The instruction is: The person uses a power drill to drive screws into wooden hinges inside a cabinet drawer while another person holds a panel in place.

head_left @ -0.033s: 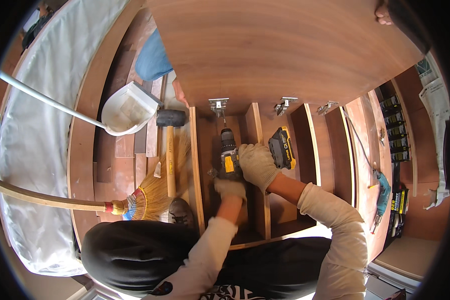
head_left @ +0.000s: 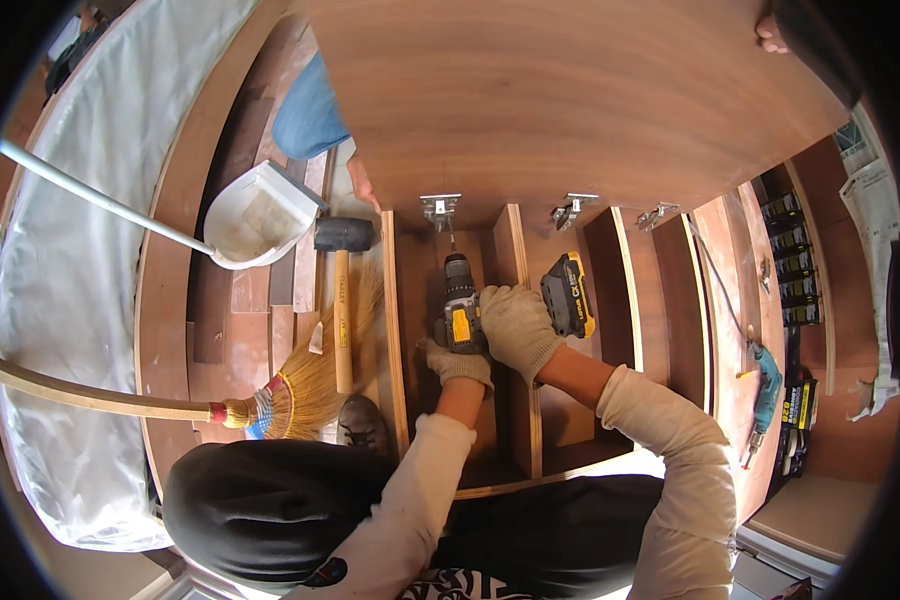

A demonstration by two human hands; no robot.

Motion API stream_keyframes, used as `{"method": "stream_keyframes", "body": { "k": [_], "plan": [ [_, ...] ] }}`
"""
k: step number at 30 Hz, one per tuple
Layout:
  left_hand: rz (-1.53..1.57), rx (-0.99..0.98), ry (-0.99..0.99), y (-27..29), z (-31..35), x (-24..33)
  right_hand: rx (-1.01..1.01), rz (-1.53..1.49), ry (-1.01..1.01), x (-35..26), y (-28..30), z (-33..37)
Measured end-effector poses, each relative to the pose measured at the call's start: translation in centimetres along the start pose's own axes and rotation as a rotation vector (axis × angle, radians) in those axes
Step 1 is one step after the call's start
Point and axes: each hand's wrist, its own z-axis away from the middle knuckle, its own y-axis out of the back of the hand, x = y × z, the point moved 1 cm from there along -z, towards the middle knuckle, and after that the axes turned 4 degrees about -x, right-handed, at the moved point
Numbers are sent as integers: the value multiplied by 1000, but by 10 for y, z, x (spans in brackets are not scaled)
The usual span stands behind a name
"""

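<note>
A cordless drill (head_left: 460,318), black and yellow, lies on its side over the left compartment of an open wooden cabinet (head_left: 515,240). Its bit reaches up to a metal hinge (head_left: 440,208) at the lower edge of a large wooden door panel (head_left: 570,100). My gloved right hand (head_left: 518,328) is closed round the drill's handle, with the battery (head_left: 568,295) sticking out to the right. Against the rear of the drill's body presses my gloved left hand (head_left: 460,364), its fingers curled and partly hidden. Two more hinges (head_left: 574,210) sit further right along the panel.
Another person's hand (head_left: 361,185) is beside the panel's lower left corner, and a second hand (head_left: 770,33) holds its upper right. A black-headed mallet (head_left: 343,300), straw broom (head_left: 305,395) and white dustpan (head_left: 260,215) are left. A teal corded power tool (head_left: 767,390) lies right.
My left hand has shifted slightly up and left, and now sits closer against the rear of the drill. The drill, hinge and cabinet appear a few pixels further right.
</note>
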Motion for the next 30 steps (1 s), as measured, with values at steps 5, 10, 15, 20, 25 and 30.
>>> {"method": "stream_keyframes", "body": {
  "k": [5,10,15,20,25,30],
  "plan": [
    [156,-8,42,-36,20,-1,-39,-32,-7,6,1,-3],
    [163,23,33,-48,40,3,-35,-59,11,10,-1,-4],
    [92,-80,-7,-48,40,14,-158,-102,-20,-3,13,-10],
    [33,-126,15,-39,26,14,-230,-88,-10,1,20,-10],
    [27,-64,38,-42,30,13,-235,-72,-1,4,16,-12],
    [38,-98,26,-38,21,12,-190,-75,-5,4,7,-14]
  ]
}}
